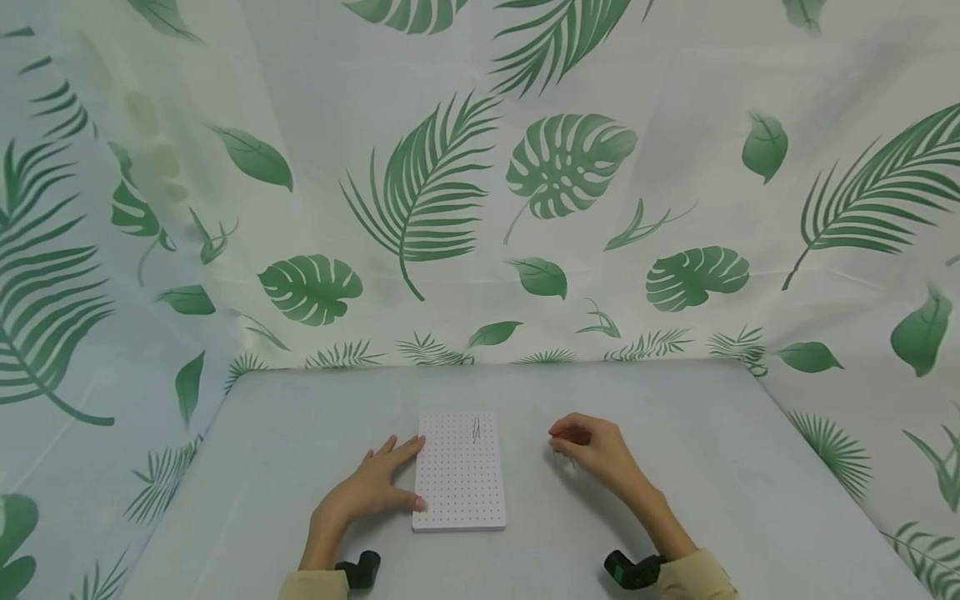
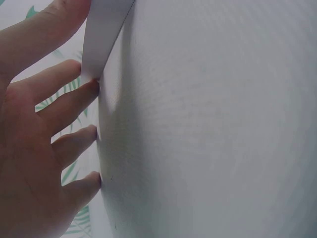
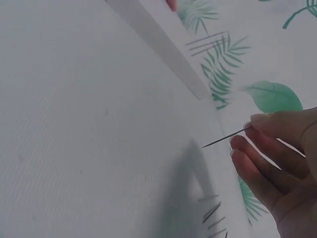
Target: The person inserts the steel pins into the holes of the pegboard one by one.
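Observation:
A white board with rows of small holes (image 1: 457, 483) lies on the table. Several thin needles (image 1: 476, 429) stand upright near its far right corner. My left hand (image 1: 375, 483) is spread along the board's left edge, with thumb and index finger touching it. In the left wrist view the other fingertips (image 2: 91, 131) rest at the table surface. To the right of the board, my right hand (image 1: 596, 450) pinches a thin dark needle (image 3: 225, 137) between thumb and index finger, its point angled out over the table. More loose needles (image 3: 213, 212) lie below that hand.
A pale grey table (image 1: 300, 417) runs back to a curtain with green leaves (image 1: 435, 192). Black wrist-worn devices (image 1: 633, 571) sit at both cuffs. The right hand casts a shadow over the loose needles.

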